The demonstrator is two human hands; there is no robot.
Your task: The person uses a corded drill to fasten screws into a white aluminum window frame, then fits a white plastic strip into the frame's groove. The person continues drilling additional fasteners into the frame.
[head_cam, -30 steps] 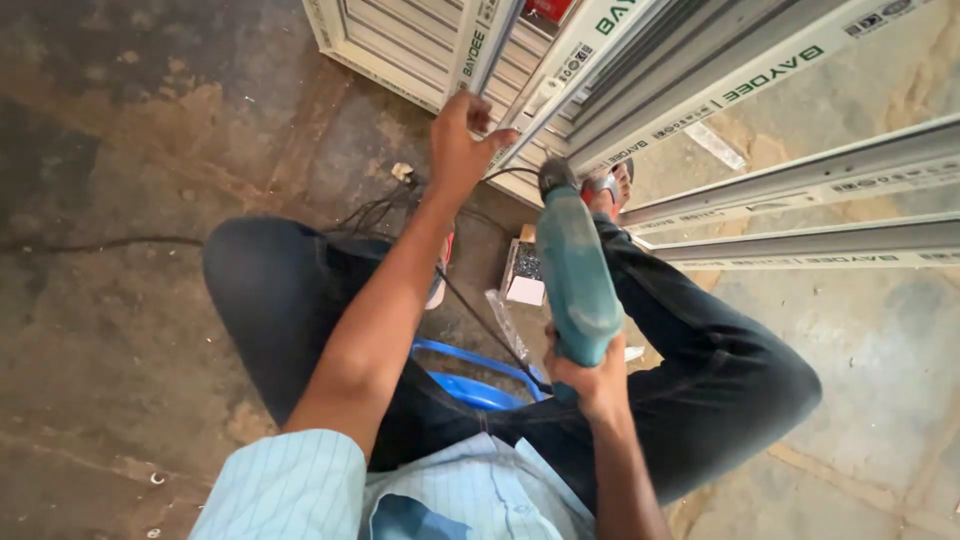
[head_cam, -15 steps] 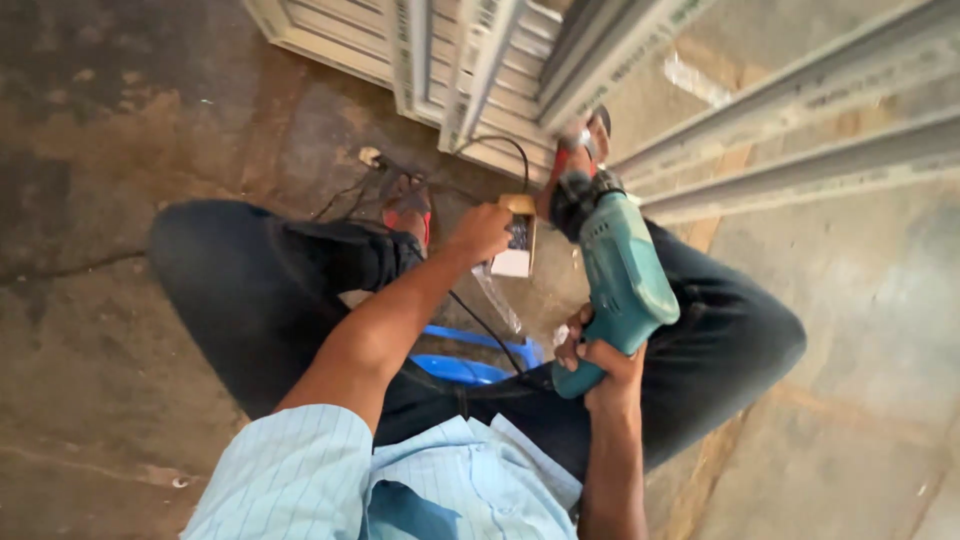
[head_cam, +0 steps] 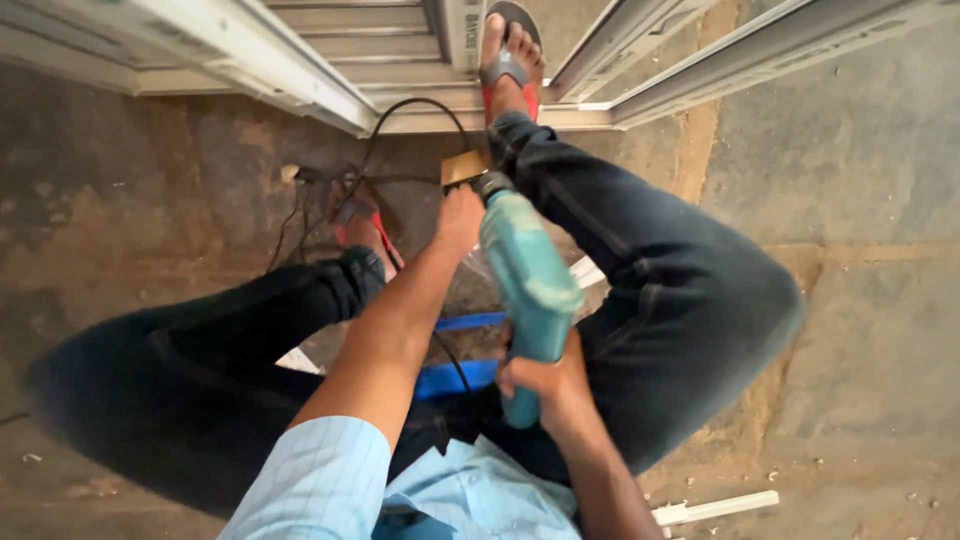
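Right hand (head_cam: 540, 375) is gripping the teal drill's (head_cam: 528, 280) handle, fingers wrapped tight. Left hand (head_cam: 462, 215) is reaching to the chuck, likely steadying the bit; fingers hidden, grip unclear. Drill is sitting between the knees, pointing at the pale frame sections (head_cam: 300, 70).

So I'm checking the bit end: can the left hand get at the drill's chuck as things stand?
Probably yes: the left hand is already at the drill chuck, with nothing between them.
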